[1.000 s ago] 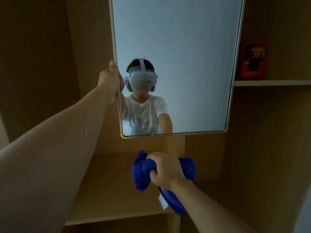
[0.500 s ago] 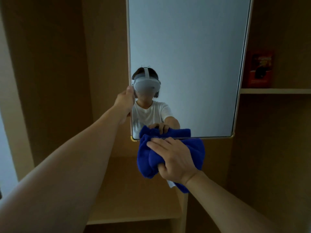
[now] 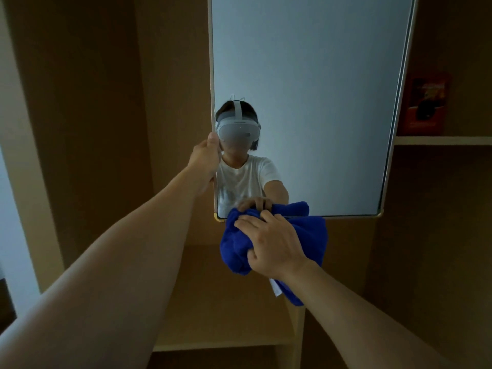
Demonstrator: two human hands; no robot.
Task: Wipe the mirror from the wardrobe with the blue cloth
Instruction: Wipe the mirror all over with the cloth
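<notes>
Left hand (image 3: pixel 206 158) grips the mirror (image 3: pixel 306 89) edge; right hand (image 3: pixel 274 246) presses blue cloth (image 3: pixel 311 235) (bunched) against it.

Home, most likely a bedroom or dressing area. Built-in wardrobe (image 3: pixel 93 129) in light wood fills the view: tall side panels, open compartments, a divider below. Framed mirror (image 3: pixel 306 89) with thin metal edge and rounded corners stands upright in front of it. Side shelf (image 3: pixel 442 140) at right carries a red box (image 3: pixel 423 102), print too blurred to read. Lower shelf (image 3: pixel 226 302) is plain board. Pale wall strip at far left edge. Dim indoor light, no work or shop fittings visible.
</notes>
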